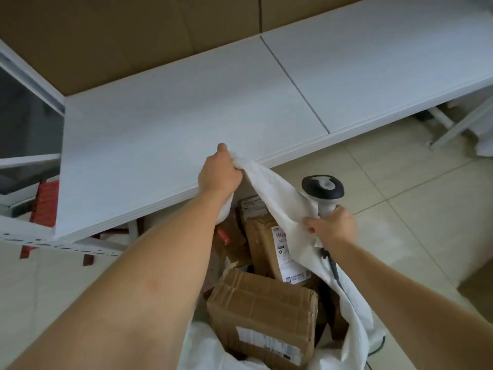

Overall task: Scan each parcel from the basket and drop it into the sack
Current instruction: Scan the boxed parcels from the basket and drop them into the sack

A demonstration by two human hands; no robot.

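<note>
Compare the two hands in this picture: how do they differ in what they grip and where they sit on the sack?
The left hand grips only the sack, bunching its rim at the far side by the white table. The right hand sits nearer on the right rim and holds two things: the scanner by its handle, and the sack's edge pinched in its fingers. Both pull the sack open over the cardboard parcels inside.

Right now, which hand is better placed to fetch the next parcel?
The left hand. It grips only the sack's rim, so it can let go freely. The right hand holds the scanner together with the sack edge.
</note>
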